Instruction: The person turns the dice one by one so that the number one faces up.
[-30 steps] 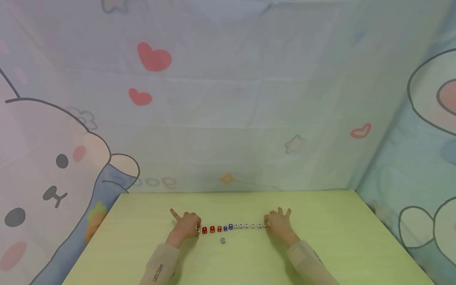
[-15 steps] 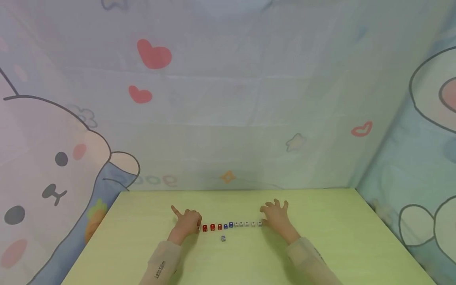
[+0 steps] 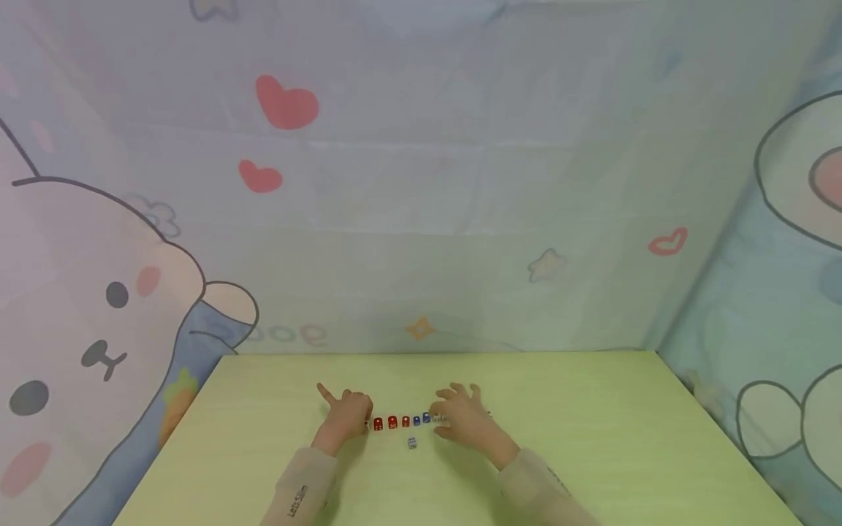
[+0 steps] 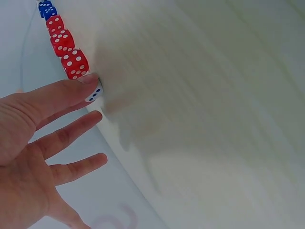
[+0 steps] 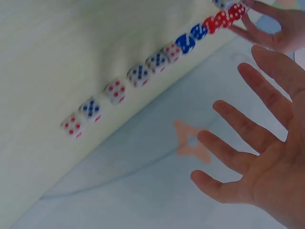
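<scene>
A row of dice runs across the table. My left hand [image 3: 346, 418] is at its left end, thumb and finger pinching a white die [image 4: 96, 93] with blue dots. Beside that die come red dice [image 4: 75, 63], then blue dice [image 5: 185, 43]. Several white dice [image 5: 116, 90] with red or blue dots make up the right part of the row, mostly covered by my right hand [image 3: 468, 422] in the head view. That hand holds nothing; its fingers are spread apart over the row. A single loose die [image 3: 412, 443] lies nearer to me, in front of the blue dice.
The pale yellow-green table [image 3: 566, 409] ends at the back against a hanging cloth [image 3: 395, 241] printed with hearts, stars and cartoon animals. More printed cloth [image 3: 776, 307] hangs on the right side.
My right hand has let go of the white die at the row's right end and moved left along the row, fingers spreading. The left hand stays at the left end.
</scene>
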{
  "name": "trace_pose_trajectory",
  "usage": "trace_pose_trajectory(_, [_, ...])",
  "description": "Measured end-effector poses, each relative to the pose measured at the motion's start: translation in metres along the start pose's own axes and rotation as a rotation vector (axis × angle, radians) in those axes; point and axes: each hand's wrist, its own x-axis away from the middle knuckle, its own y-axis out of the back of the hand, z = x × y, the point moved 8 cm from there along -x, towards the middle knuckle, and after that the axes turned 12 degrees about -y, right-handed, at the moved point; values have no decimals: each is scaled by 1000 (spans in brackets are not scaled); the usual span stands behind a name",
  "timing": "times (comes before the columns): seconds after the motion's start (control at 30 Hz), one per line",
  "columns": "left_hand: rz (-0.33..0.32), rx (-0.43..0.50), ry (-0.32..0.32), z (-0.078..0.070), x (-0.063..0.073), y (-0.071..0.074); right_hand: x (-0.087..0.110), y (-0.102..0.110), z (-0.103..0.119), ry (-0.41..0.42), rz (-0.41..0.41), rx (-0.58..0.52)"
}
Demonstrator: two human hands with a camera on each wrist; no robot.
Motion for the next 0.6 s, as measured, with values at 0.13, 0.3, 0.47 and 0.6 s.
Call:
trace_pose_trajectory(0.13, [-2, 1, -3, -1, 0, 0, 0, -10, 18, 37, 32, 60])
trace_pose_trajectory(0.3, [8, -11, 3, -1, -2, 0, -5, -22, 30, 30, 38, 134])
trace_pose_trajectory(0.47, [12, -7, 4, -1, -2, 0, -10, -34, 31, -18, 62, 144])
trace_pose_trajectory(0.6, [17, -9, 4, -3, -1, 0, -10, -43, 30, -27, 81, 150])
